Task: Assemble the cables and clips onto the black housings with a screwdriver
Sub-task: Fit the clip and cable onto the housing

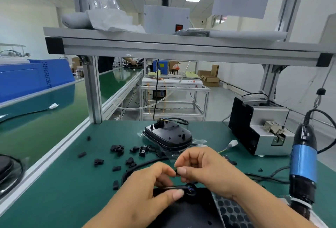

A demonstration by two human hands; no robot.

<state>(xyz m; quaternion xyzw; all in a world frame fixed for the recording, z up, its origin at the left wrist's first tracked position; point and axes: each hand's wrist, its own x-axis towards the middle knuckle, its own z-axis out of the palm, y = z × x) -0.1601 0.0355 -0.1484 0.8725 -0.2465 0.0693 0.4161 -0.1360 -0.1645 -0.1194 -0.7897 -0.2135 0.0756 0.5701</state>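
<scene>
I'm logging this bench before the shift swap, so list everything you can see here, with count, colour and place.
Near housing: one, black, front edge, under the hands.
Bagged housing: one, black, in clear plastic, mid mat.
Clips: a dozen or so, black, scattered left of centre.
Cable: one, black, curving toward the near housing.
Screwdriver: one, blue and black, hanging at right.
Silver box: one, silver and black, right rear.
Connector: one, white, beside the silver box.
Mat: one, green, covering the bench.
Crate: one, blue, far left.
Left hand: one, pinching the cable over the near housing.
Right hand: one, fingers pinching a small black piece.
</scene>
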